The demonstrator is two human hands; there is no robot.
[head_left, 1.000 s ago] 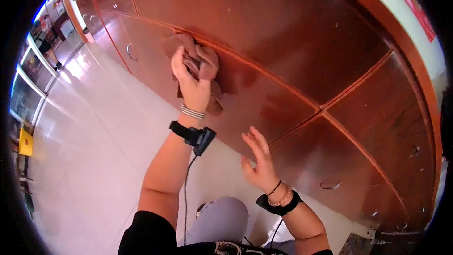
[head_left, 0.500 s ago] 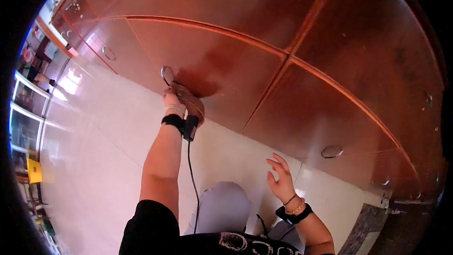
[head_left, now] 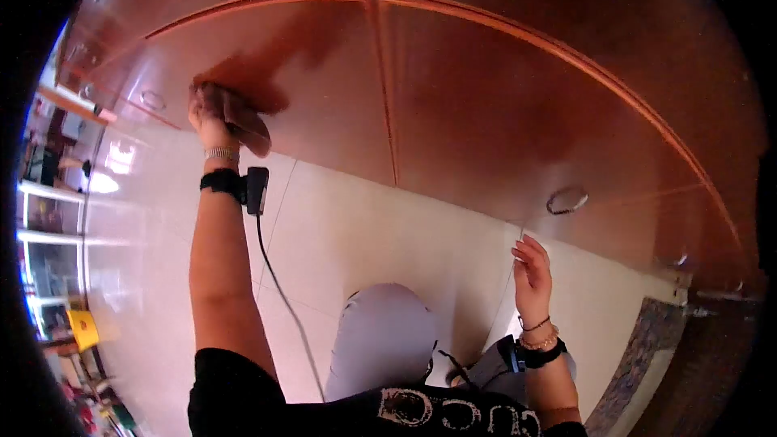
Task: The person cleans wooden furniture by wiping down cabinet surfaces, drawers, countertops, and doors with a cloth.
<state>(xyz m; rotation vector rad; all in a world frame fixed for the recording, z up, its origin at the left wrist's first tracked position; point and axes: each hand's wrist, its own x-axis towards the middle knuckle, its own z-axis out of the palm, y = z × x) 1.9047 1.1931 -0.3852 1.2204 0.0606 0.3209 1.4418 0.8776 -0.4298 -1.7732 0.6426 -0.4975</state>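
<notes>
My left hand (head_left: 204, 120) is closed on a brown cloth (head_left: 243, 120), which it presses against the lower front of a reddish-brown wooden cabinet (head_left: 477, 97). Part of the cloth hangs loose to the right of the fingers. Around it the cabinet surface carries a darker, wet-looking patch (head_left: 263, 73). My right hand (head_left: 532, 271) is raised above the floor with bent, loosely parted fingers and nothing in them. Just above and to the right of that hand is a ring-shaped metal handle (head_left: 566, 201) on a cabinet door.
A cable (head_left: 283, 299) runs from the black device (head_left: 256, 190) on my left wrist towards my body. My grey-clad knee (head_left: 384, 332) rises below the cabinet over pale floor tiles (head_left: 324, 210). A dark patterned mat (head_left: 647, 348) lies at right; a yellow container (head_left: 82, 329) stands far left.
My left hand has moved left along the cabinet with the cloth. The whole view has shifted and turned. My right hand appears farther right and its fingers are closer together.
</notes>
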